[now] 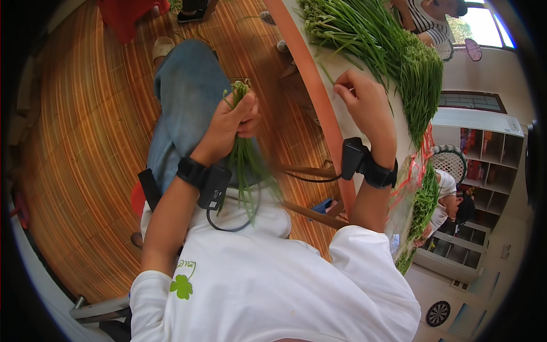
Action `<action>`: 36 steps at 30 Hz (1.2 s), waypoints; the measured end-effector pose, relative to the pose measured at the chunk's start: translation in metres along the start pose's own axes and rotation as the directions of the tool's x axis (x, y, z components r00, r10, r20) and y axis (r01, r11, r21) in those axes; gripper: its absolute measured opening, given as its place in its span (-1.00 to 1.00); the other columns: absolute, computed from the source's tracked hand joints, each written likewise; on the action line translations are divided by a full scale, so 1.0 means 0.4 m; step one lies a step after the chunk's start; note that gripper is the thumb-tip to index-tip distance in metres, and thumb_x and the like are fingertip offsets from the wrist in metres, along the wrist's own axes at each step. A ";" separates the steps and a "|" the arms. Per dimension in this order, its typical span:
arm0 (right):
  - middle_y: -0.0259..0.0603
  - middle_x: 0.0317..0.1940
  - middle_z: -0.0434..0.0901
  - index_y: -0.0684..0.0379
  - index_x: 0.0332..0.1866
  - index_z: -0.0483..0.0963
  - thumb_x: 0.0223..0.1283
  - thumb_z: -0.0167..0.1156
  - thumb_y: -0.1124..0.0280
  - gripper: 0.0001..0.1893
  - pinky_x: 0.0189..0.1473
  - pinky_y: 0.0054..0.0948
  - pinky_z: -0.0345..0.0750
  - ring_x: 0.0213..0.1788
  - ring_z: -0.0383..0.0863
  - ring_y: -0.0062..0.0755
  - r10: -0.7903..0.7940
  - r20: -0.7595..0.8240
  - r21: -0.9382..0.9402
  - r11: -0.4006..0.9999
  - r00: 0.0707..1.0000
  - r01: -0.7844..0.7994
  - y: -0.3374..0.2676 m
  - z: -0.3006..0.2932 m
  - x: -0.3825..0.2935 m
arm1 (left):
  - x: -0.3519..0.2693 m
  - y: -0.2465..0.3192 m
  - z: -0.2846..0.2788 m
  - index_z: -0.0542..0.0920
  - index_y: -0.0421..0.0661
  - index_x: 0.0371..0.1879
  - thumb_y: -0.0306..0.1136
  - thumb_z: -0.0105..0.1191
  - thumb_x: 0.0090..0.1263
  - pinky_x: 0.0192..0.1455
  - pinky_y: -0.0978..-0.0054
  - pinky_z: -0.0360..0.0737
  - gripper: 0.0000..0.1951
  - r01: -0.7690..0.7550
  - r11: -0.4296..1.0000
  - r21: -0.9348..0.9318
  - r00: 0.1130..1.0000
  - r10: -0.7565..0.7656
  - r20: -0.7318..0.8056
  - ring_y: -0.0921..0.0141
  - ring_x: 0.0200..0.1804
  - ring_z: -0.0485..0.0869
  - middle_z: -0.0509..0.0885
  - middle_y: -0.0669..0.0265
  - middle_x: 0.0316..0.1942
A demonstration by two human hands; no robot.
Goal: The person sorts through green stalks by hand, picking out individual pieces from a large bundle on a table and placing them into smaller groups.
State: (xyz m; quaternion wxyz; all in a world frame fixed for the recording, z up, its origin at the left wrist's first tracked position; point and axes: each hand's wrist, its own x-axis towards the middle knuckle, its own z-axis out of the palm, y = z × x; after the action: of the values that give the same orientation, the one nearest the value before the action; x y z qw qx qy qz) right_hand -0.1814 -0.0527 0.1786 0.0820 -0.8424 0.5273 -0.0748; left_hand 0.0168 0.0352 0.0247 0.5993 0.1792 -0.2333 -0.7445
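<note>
My left hand (239,113) is closed around a bunch of long green stalks (244,160), tips up, with the long ends hanging over my lap and slightly blurred. Over the edge of the white table (339,115) is my right hand (357,92), thumb and forefinger pinched at one thin green stalk (327,72). Beyond it a large heap of the same green stalks (363,34) lies on the table, its far part (421,81) draping to the right. Both wrists wear black strapped devices with cables.
Red plastic strings (421,149) and more greens (423,209) lie farther along the table. Two people (431,21) (446,201) sit across it. A red stool (128,15) stands on the wooden floor. Wooden table legs (316,216) are beside my knees.
</note>
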 end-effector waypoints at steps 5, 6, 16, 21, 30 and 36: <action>-0.06 -0.51 0.61 0.26 -0.34 0.53 0.10 0.22 0.39 -0.86 -0.34 -0.29 0.53 -0.42 0.61 -0.06 -0.105 0.289 0.243 0.969 0.952 0.033 -0.140 -0.015 -0.051 | -0.004 -0.005 -0.010 0.25 0.06 -0.41 0.04 0.03 0.40 -0.63 0.73 0.08 -0.63 -0.038 0.999 -0.007 0.998 0.038 0.050 0.70 -0.64 0.12 0.18 0.55 -0.57; -0.06 -0.51 0.61 0.26 -0.34 0.53 0.10 0.22 0.38 -0.85 -0.35 -0.29 0.53 -0.42 0.62 -0.06 -0.125 0.342 0.284 0.958 0.931 0.025 -0.165 -0.002 -0.054 | -0.007 -0.005 -0.009 0.25 0.06 -0.41 0.04 0.03 0.40 -0.63 0.73 0.08 -0.63 -0.036 0.999 -0.006 0.998 0.037 0.053 0.70 -0.64 0.12 0.18 0.55 -0.57; -0.07 -0.54 0.60 0.25 -0.38 0.51 0.08 0.28 0.33 -0.81 -0.36 -0.25 0.54 -0.48 0.62 -0.04 -0.250 0.290 0.388 0.913 0.924 0.125 -0.212 0.103 -0.053 | -0.003 -0.014 0.001 0.40 -0.09 -0.27 -0.28 -0.05 0.50 -0.47 0.65 0.38 -0.84 -0.060 0.990 0.129 0.993 0.072 -0.095 0.61 -0.44 0.44 0.39 0.46 -0.50; -0.05 -0.18 0.57 0.23 -0.14 0.50 0.13 0.25 0.31 -0.74 -0.19 -0.24 0.55 -0.21 0.63 -0.08 -0.274 -0.224 0.366 0.866 0.935 0.341 -0.193 0.164 -0.016 | -0.012 0.008 0.026 0.41 -0.10 -0.27 -0.40 -0.07 0.48 -0.45 0.60 0.44 -0.93 0.077 0.992 0.097 0.997 -0.075 -0.024 0.59 -0.46 0.46 0.43 0.42 -0.50; 0.05 0.01 0.49 0.34 0.02 0.43 0.23 0.08 0.44 -0.71 -0.04 -0.22 0.55 0.00 0.55 0.04 -0.040 0.021 0.592 0.806 0.999 0.020 -0.228 0.224 -0.047 | -0.026 -0.015 0.001 0.38 -0.08 -0.28 -0.51 -0.09 0.36 -0.61 0.63 0.26 -0.95 0.223 0.958 0.182 0.974 -0.210 -0.089 0.60 -0.58 0.35 0.39 0.47 -0.54; 0.03 0.17 0.43 0.28 0.16 0.38 0.24 0.04 0.49 -0.63 0.08 -0.31 0.50 0.08 0.53 -0.05 -0.286 -0.057 0.443 0.851 0.957 0.281 -0.198 0.254 -0.043 | -0.022 -0.011 0.008 0.43 -0.12 -0.15 -0.38 -0.07 0.44 -0.57 0.67 0.31 -0.88 0.205 0.937 0.284 0.976 -0.174 -0.131 0.62 -0.54 0.42 0.46 0.46 -0.48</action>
State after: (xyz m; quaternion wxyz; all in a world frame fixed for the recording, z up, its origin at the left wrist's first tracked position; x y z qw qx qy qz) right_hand -0.0977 0.0028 0.0961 0.2642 -0.8697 0.3656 -0.2003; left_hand 0.0134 0.0450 0.0246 0.5025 0.3272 -0.2922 -0.7450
